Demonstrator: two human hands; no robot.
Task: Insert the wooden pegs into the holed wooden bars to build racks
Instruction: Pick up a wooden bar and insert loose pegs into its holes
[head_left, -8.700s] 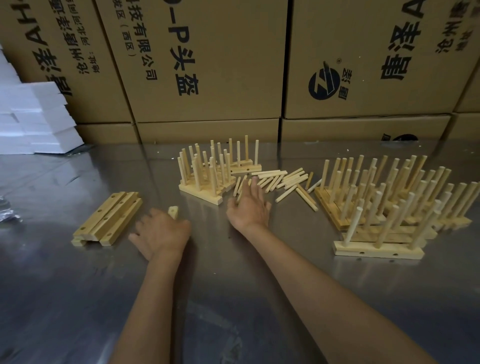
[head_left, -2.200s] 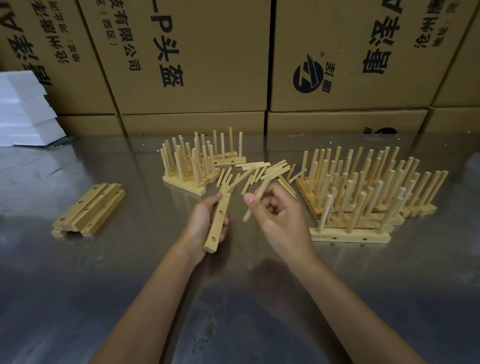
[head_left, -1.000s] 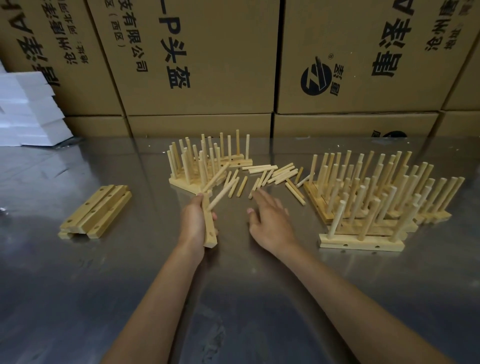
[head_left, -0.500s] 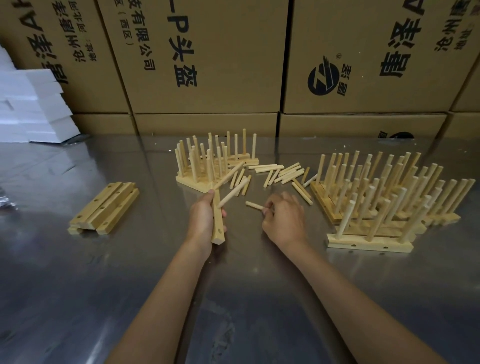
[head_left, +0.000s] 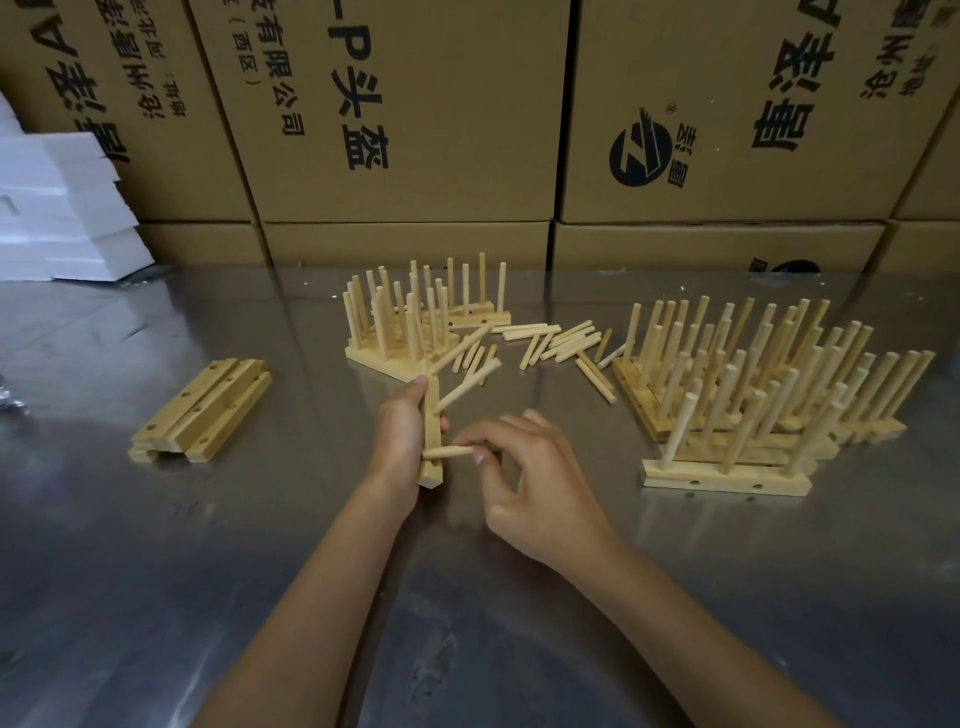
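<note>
Steel tabletop (head_left: 156, 597), scuffed, glossy, with dull reflections of what stands behind it. Along its far edge, a wall of stacked cardboard boxes (head_left: 415, 130) printed with black Chinese characters; one bears a round black logo (head_left: 641, 156). Far left, a stack of white foam blocks (head_left: 62, 213) against the boxes. Light soft, even.

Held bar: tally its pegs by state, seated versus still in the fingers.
Seated pegs in the bar, gripped by the left hand: 2
Loose peg pinched by the right hand, tip at the bar: 1
Total: 3
</note>
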